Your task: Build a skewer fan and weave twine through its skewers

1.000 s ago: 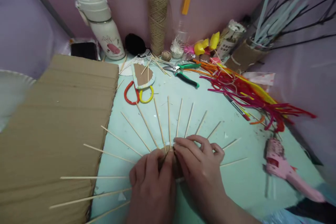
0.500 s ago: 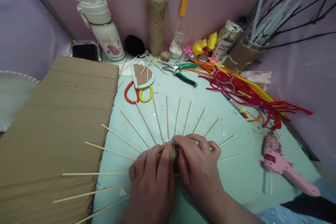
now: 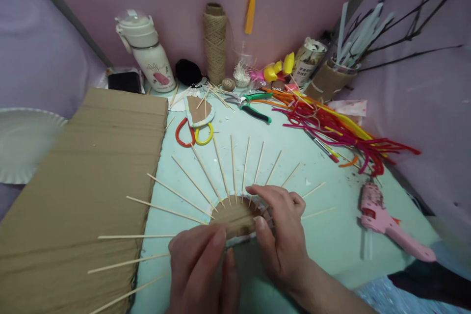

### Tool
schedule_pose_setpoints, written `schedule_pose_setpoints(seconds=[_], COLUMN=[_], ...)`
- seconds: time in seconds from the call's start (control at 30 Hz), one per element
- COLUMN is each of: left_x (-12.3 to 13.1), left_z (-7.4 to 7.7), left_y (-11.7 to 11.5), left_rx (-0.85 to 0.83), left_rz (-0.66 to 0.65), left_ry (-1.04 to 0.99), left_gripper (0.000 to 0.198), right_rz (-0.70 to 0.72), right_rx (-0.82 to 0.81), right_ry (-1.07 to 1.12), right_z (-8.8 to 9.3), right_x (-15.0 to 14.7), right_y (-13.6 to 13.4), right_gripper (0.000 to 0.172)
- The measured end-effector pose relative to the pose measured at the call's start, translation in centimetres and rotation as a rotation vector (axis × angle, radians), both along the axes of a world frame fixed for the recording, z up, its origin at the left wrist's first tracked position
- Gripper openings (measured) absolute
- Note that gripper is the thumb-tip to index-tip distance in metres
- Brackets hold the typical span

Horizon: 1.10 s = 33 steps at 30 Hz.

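A half-round cardboard piece with a pale edging lies on the table. Thin wooden sticks fan outward from its curved edge. My left hand is over the lower left of the piece, its fingers curled and pressed together; whatever they may hold is hidden. On the right side, my right hand spans the edge, thumb apart from the fingers and the index finger stretched toward the sticks. It covers the inner ends of some sticks there.
A large cardboard sheet lies left, under several stick ends. Scissors, green-handled pruners and a twine spool are farther back, near a white bottle. Coloured pipe cleaners and a pink glue gun are right.
My left hand has drawn back toward me from the cardboard piece, uncovering its middle. The right hand's thumb and fingers have spread apart. The whole view has shifted slightly.
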<state>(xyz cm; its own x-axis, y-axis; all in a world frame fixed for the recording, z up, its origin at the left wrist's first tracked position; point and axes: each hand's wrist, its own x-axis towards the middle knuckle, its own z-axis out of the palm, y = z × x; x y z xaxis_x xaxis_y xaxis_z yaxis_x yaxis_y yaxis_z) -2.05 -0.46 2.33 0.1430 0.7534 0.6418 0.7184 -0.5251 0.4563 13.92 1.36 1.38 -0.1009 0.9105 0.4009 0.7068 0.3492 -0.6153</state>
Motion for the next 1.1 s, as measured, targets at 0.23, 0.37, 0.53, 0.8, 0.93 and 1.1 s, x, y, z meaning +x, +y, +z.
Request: schedule_pose_setpoints(seconds=[0.23,0.37,0.53,0.8,0.93,1.1], left_x=[-0.7,0.4,1.5,1.9,2.1,2.2], left_z=[0.6,-0.4,-1.4,-1.7,-1.8,-1.7], left_y=[-0.5,0.2,0.4,0.5,0.6,0.6], left_rx=[0.006,0.015,-0.187,-0.291,-0.309,-0.317], left_rz=[-0.161,0.045,0.107,0.062,0.058,0.069], left_ry=[-0.005,0.054,0.221,0.318,0.337,0.354], left_gripper=[0.023,0.03,0.049,0.05,0.05,0.049], right_rz=[0.011,-0.054,-0.068,-0.027,-0.024,-0.024], right_rx=[0.182,0.111,0.029,-0.066,-0.076,-0.087], right_ry=[0.019,-0.058,-0.144,-0.174,-0.164,-0.171], right_z=[0.3,-0.3,-1.0,-1.2,-1.2,-0.9], right_x=[0.1,-0.1,-0.3,-0.8,-0.8,-0.9], right_y=[-1.4,-2.1,-2.4,-2.4,-2.4,-2.3], right_gripper=[0.032,0.025,0.03,0.035,0.035,0.031])
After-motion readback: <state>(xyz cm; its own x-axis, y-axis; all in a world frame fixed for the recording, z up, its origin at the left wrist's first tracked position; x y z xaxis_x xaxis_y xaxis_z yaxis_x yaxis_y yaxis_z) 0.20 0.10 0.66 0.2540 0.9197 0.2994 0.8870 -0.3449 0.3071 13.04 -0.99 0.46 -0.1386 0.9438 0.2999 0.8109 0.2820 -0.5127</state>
